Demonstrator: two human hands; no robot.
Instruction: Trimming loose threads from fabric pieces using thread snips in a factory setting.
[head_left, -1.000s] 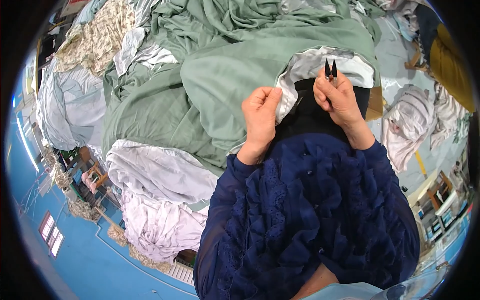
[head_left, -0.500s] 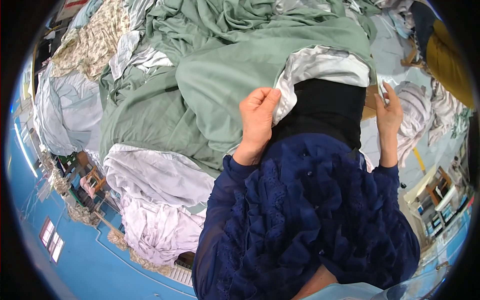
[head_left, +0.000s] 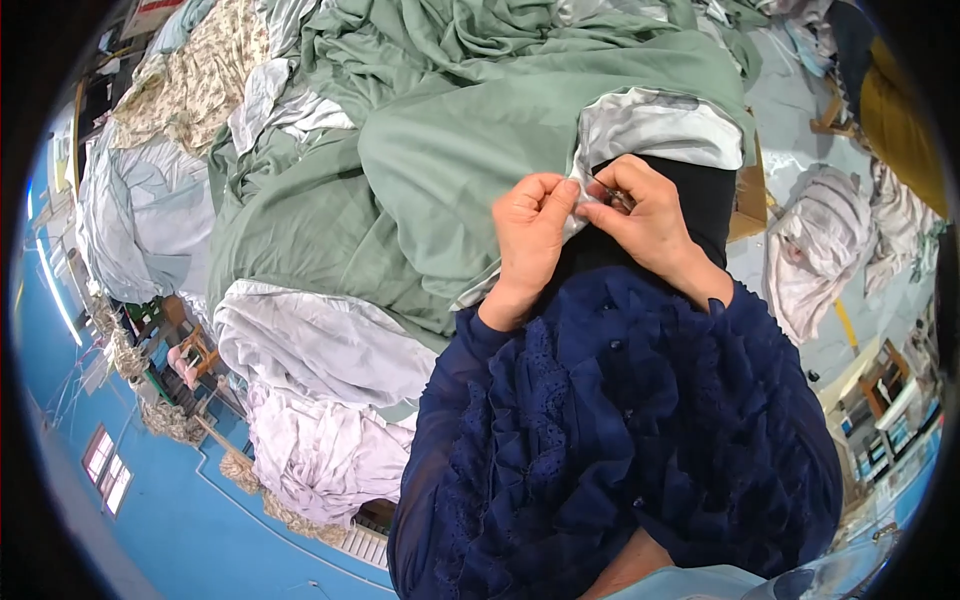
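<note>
Close finger work on a short stretch of edge seems to be the step in hand. The green fabric point(head_left: 430, 180) spreads in front of the person, its white-lined edge point(head_left: 660, 135) turned up on its near side. There, the left hand point(head_left: 528, 232) pinches that edge between thumb and forefinger. The right hand point(head_left: 650, 215) meets it, fingers curled round a small dark tool point(head_left: 620, 200), mostly hidden; I cannot tell if it grips the edge too. The next move probably calls for a steady left pinch.
</note>
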